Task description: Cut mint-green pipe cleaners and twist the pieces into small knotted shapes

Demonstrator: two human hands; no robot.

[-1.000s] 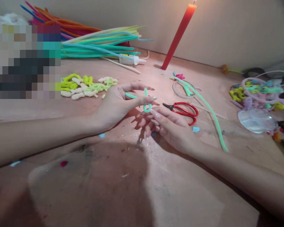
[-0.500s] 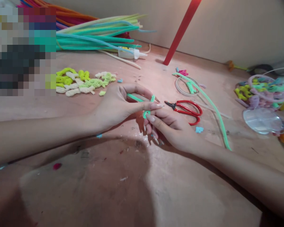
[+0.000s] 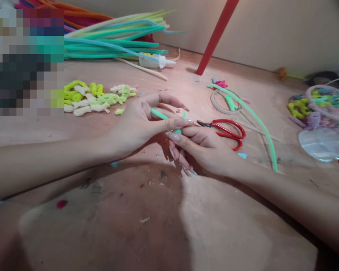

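My left hand (image 3: 141,122) pinches a short green pipe cleaner (image 3: 161,115) between thumb and fingers, just above the pink table. My right hand (image 3: 203,148) meets it from the right, fingers curled round the bent end of the same green piece. Most of the loop is hidden between the fingertips. Red scissors (image 3: 227,130) lie right behind my right hand.
A pile of yellow-green and cream twisted pieces (image 3: 96,97) lies to the left. Long coloured pipe cleaners (image 3: 113,39) and a glue bottle (image 3: 154,61) lie at the back. A red candle (image 3: 217,35) stands by the wall. A long green stem (image 3: 254,120) and coloured pieces (image 3: 319,107) lie right.
The open green loop has been squeezed between both hands and is now mostly hidden. My right fingers have closed further round it. The view has dipped slightly.
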